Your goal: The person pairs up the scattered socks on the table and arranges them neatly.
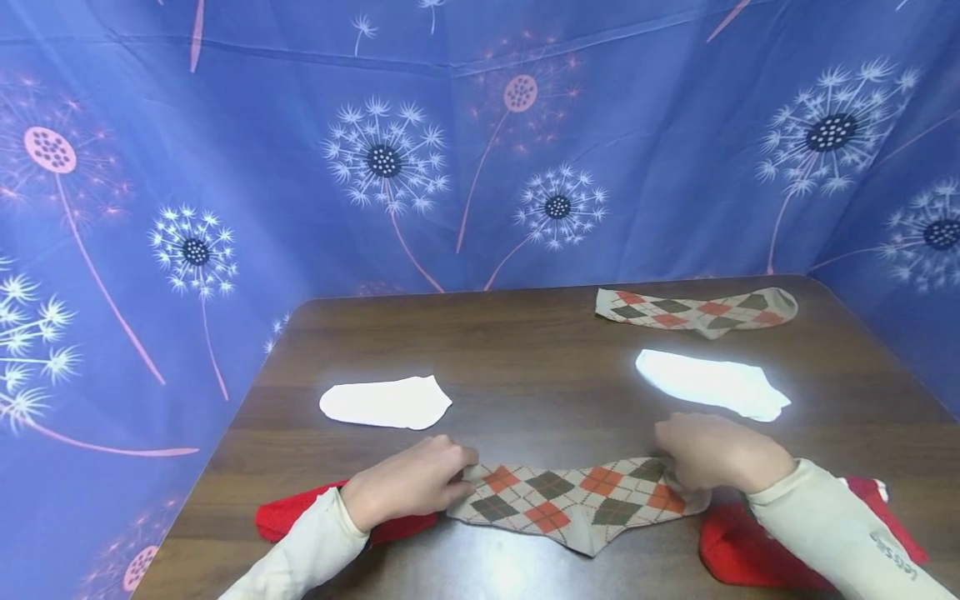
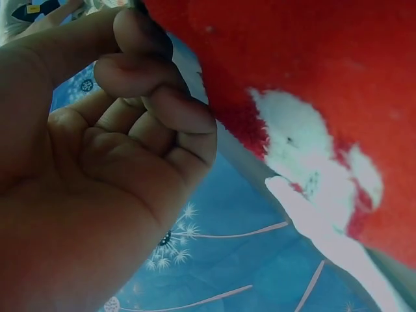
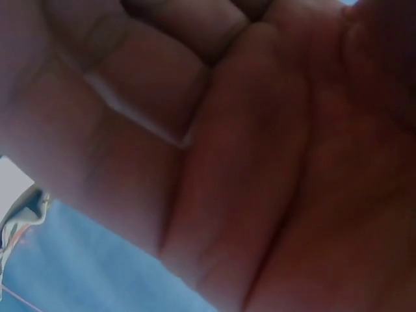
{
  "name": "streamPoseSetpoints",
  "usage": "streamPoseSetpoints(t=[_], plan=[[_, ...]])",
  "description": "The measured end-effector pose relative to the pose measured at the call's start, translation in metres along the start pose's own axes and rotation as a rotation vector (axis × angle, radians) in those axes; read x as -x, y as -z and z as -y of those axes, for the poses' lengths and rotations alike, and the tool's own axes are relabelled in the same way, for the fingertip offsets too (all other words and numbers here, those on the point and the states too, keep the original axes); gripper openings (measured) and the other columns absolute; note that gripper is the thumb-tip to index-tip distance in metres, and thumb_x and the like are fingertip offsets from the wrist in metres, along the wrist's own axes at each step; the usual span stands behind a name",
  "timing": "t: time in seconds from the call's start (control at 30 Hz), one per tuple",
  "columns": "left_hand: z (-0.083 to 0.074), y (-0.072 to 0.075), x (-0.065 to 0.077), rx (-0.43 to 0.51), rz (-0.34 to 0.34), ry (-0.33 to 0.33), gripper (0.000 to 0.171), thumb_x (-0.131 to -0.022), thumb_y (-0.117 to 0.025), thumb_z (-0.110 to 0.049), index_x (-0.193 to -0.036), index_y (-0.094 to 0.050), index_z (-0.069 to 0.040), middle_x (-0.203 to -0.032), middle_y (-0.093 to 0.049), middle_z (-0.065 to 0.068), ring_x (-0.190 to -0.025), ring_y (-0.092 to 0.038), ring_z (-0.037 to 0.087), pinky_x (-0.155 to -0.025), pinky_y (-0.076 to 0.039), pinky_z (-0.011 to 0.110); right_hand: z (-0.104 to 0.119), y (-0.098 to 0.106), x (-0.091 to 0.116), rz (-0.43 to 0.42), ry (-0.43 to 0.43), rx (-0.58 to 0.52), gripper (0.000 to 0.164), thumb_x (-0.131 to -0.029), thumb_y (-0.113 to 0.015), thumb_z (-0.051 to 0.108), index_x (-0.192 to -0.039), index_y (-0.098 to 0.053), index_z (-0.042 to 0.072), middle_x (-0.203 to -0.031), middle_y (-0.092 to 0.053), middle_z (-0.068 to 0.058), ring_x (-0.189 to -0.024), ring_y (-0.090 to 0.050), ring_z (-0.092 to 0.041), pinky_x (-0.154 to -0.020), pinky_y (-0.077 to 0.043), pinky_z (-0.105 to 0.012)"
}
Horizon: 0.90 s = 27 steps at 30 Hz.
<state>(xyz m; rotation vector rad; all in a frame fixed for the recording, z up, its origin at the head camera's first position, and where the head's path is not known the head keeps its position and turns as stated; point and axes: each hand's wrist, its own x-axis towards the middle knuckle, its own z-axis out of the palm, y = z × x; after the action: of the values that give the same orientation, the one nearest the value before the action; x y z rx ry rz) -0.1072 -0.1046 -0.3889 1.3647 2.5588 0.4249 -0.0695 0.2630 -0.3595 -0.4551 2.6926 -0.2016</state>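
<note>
A beige argyle sock [image 1: 558,500] with orange and dark green diamonds lies lengthwise on the table between the two hands. At its left end my left hand [image 1: 412,479] pinches the edge; in the left wrist view the fingers [image 2: 175,110] are curled, with the pinched cloth hidden. My right hand [image 1: 723,450] is blurred over the sock's right end, and its fingertips are hidden. Up close, the right palm [image 3: 260,162] shows bent fingers, but any grip is out of sight. Red socks lie under both forearms, one at left [image 1: 300,512] and one at right [image 1: 738,546].
A white sock [image 1: 386,402] lies at the left of the brown table [image 1: 517,367], and another white sock [image 1: 708,382] at the right. Near the back right edge is a second argyle sock [image 1: 697,311]. A blue dandelion-print cloth [image 1: 465,150] hangs behind the table.
</note>
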Motion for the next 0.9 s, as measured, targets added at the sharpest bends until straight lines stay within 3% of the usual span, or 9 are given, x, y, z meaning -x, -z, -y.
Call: streamPoseSetpoints(t=[0.27, 0.4, 0.57, 0.73, 0.9], plan=[[0.001, 0.0, -0.001, 0.025, -0.02, 0.004, 0.02, -0.087, -0.072, -0.012, -0.075, -0.056, -0.016, -0.058, -0.04, -0.016, -0.051, -0.03, -0.005, -0.044, -0.028, 0.012, 0.002, 0.002, 0.003, 0.017, -0.017, 0.01, 0.03, -0.062, -0.071, -0.007, -0.069, -0.055, 0.018, -0.059, -0.052, 0.007, -0.055, -0.05, -0.011, -0.051, -0.046, -0.031], [0.003, 0.003, 0.001, 0.058, -0.043, 0.013, 0.012, -0.09, -0.072, -0.021, -0.089, -0.063, -0.014, -0.056, -0.042, -0.016, -0.049, -0.031, -0.007, -0.045, -0.03, 0.012, 0.002, 0.008, 0.007, 0.016, -0.064, -0.015, 0.03, -0.055, -0.077, 0.001, -0.069, -0.056, 0.018, -0.061, -0.053, 0.005, -0.057, -0.048, -0.014, -0.05, -0.043, -0.033], [0.009, 0.011, 0.01, 0.116, -0.136, 0.039, 0.029, -0.094, -0.07, -0.03, -0.115, -0.061, -0.012, -0.053, -0.039, -0.014, -0.047, -0.027, -0.005, -0.045, -0.027, 0.016, 0.005, 0.018, 0.008, -0.025, -0.034, -0.046, 0.025, -0.066, -0.083, 0.015, -0.068, -0.058, 0.018, -0.058, -0.051, 0.007, -0.055, -0.043, -0.012, -0.05, -0.037, -0.032], [0.014, 0.018, 0.013, 0.058, -0.253, 0.021, 0.029, -0.094, -0.07, -0.028, -0.115, -0.058, -0.012, -0.053, -0.038, -0.014, -0.047, -0.027, -0.006, -0.05, -0.03, 0.017, 0.005, 0.019, 0.008, -0.058, -0.005, -0.055, 0.027, -0.075, -0.084, 0.028, -0.072, -0.059, 0.018, -0.059, -0.05, 0.008, -0.056, -0.042, -0.01, -0.052, -0.038, -0.03], [0.011, 0.02, 0.004, 0.007, -0.314, 0.022, 0.03, -0.095, -0.069, -0.03, -0.116, -0.059, -0.013, -0.056, -0.04, -0.016, -0.048, -0.032, -0.004, -0.067, -0.041, 0.026, -0.003, 0.02, 0.012, -0.179, 0.078, -0.004, 0.031, -0.081, -0.08, 0.035, -0.068, -0.055, 0.021, -0.057, -0.042, 0.01, -0.051, -0.035, -0.004, -0.047, -0.033, -0.025]])
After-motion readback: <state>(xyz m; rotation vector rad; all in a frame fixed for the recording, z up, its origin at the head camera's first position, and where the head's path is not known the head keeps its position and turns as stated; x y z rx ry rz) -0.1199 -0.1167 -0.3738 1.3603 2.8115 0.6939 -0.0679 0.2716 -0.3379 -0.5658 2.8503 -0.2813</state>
